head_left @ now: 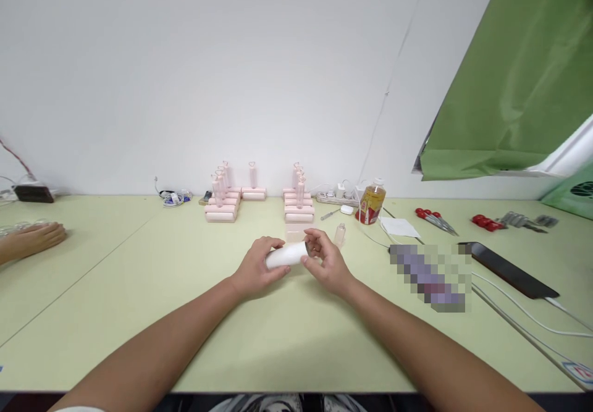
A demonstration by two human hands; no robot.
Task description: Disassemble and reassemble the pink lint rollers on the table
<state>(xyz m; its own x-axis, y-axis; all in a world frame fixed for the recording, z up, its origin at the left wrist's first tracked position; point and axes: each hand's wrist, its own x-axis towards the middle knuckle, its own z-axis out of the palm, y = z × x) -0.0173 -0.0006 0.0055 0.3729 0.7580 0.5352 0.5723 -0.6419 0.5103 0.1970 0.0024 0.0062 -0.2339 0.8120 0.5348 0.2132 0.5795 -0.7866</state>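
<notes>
A white roll (287, 254) lies sideways just above the pale green table (287, 338), and my left hand (254, 270) is wrapped around its left part. At the roll's right end, my right hand (327, 264) has its fingers pinched on the end. A small clear pink bottle (340, 235) stands just beyond my right hand, and a pale pink flat piece (294, 234) lies behind the roll.
Two stacks of pink roller parts (222, 205) (299, 205) stand near the wall. A yellow drink bottle (371, 203), power strip (336, 197), red-handled tools (433, 217), dark phone (507, 270) with white cables lie right. Another person's hand (32, 239) rests at far left.
</notes>
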